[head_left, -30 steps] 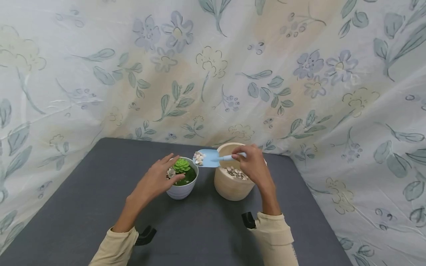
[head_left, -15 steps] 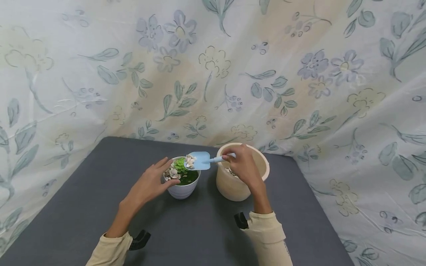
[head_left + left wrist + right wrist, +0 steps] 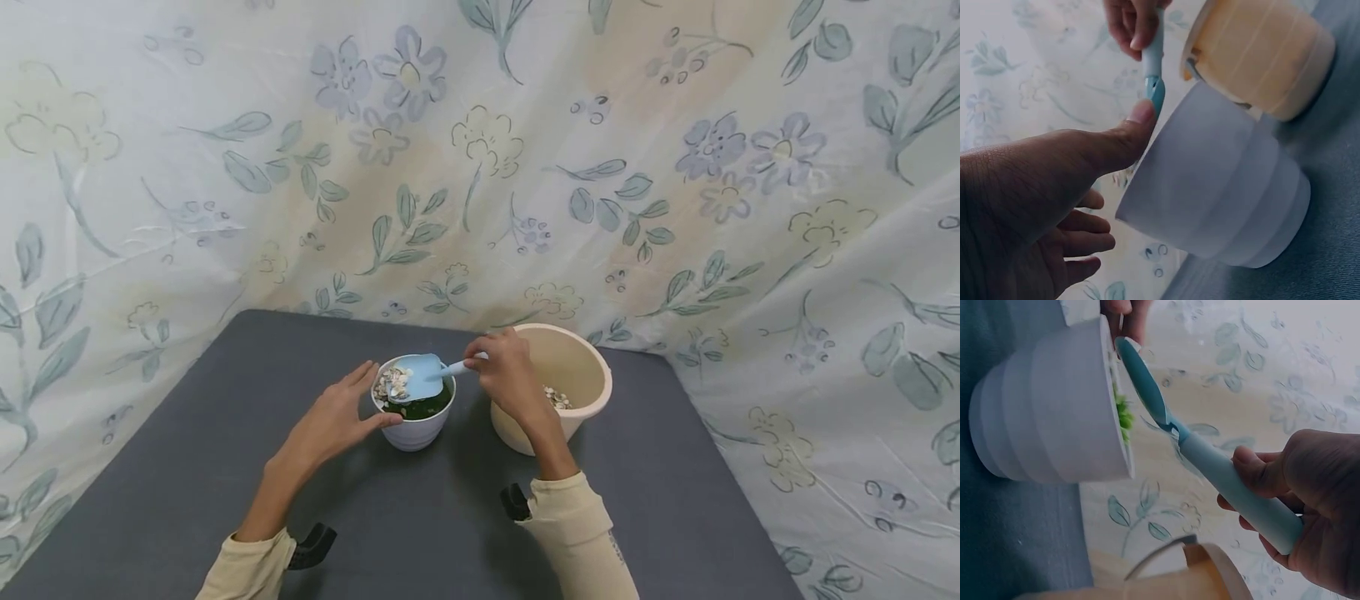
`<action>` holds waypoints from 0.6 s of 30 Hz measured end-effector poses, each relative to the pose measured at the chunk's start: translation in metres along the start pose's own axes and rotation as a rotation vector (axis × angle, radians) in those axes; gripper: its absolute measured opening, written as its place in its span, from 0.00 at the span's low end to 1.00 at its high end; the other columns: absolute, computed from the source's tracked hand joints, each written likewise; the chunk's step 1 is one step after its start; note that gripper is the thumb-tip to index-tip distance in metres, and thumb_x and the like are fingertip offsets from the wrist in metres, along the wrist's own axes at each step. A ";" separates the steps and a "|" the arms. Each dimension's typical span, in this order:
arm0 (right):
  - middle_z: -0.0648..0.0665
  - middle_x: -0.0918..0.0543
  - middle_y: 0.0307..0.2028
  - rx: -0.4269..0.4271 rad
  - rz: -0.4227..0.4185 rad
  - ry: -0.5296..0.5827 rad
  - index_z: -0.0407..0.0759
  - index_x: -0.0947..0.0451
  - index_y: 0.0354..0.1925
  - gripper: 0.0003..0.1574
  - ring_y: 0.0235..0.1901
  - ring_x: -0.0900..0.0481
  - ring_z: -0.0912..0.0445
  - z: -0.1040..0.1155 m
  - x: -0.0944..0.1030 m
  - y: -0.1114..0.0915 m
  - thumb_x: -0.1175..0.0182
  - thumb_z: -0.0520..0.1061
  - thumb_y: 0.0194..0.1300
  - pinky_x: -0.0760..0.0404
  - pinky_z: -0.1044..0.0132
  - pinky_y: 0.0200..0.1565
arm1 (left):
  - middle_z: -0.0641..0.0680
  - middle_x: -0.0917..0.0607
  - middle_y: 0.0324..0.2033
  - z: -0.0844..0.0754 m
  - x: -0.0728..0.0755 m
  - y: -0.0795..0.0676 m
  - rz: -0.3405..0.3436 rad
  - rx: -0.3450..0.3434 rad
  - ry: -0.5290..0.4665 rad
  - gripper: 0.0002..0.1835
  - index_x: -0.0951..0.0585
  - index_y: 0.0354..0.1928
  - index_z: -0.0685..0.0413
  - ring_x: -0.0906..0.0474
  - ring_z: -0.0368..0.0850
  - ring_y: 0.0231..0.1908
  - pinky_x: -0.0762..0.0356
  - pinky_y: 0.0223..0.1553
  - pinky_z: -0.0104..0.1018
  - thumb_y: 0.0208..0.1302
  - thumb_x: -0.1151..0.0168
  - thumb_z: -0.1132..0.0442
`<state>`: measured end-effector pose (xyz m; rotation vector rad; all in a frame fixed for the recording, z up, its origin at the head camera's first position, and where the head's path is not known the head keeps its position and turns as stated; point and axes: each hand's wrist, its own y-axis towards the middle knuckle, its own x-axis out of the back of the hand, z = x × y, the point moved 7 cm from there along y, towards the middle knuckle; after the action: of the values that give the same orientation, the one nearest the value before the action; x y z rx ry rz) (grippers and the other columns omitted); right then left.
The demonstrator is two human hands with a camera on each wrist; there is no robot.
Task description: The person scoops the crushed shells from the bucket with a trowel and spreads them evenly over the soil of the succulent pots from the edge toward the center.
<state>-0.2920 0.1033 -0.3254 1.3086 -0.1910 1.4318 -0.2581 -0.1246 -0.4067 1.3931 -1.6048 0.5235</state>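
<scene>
In the head view my right hand (image 3: pixel 510 379) grips the handle of a light blue hand trowel (image 3: pixel 424 377). Its blade lies over the white ribbed flower pot (image 3: pixel 412 435), tipped toward the left, with pale pebble-like bits (image 3: pixel 394 384) at its front edge and below it. Dark green moss (image 3: pixel 420 408) shows inside the pot. The right wrist view shows a bright green succulent (image 3: pixel 1124 415) at the rim, mostly hidden from above by the blade. My left hand (image 3: pixel 330 429) is spread at the pot's left side, thumb near the front rim and fingers toward the back.
A cream bucket (image 3: pixel 517 433) with pale pebble-like bits (image 3: pixel 557 398) inside stands right of the pot, partly behind my right forearm. Both stand on a dark grey tabletop (image 3: pixel 405 525). Floral fabric (image 3: pixel 480 208) hangs behind and along the sides.
My right hand has carried the loaded trowel leftward from above the bucket to over the pot and tipped the blade. More pale bits lie in the pot. The left hand stays beside it.
</scene>
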 end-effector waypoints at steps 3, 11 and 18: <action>0.45 0.12 0.33 0.055 -0.016 -0.078 0.43 0.10 0.34 0.03 0.38 0.26 0.50 0.007 -0.006 0.001 0.26 0.36 0.62 0.33 0.55 0.43 | 0.72 0.37 0.78 0.002 -0.004 0.002 0.009 0.005 -0.006 0.53 0.39 0.79 0.69 0.33 0.76 0.72 0.28 0.66 0.72 0.66 0.29 0.40; 0.47 0.13 0.35 0.239 -0.125 -0.241 0.44 0.10 0.37 0.02 0.43 0.24 0.49 0.027 -0.003 0.000 0.27 0.39 0.64 0.25 0.51 0.52 | 0.71 0.37 0.78 0.007 -0.007 0.001 0.040 0.047 -0.017 0.52 0.39 0.79 0.68 0.34 0.73 0.74 0.29 0.68 0.70 0.66 0.30 0.41; 0.46 0.12 0.37 0.387 -0.204 -0.329 0.43 0.10 0.38 0.02 0.45 0.23 0.50 0.041 0.001 -0.004 0.27 0.39 0.64 0.24 0.54 0.55 | 0.71 0.37 0.78 0.010 -0.009 0.001 0.053 0.068 -0.014 0.52 0.39 0.79 0.68 0.34 0.74 0.74 0.29 0.67 0.71 0.66 0.30 0.40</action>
<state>-0.2648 0.0760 -0.3114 1.8255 0.0071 1.1058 -0.2633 -0.1272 -0.4190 1.4100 -1.6526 0.6056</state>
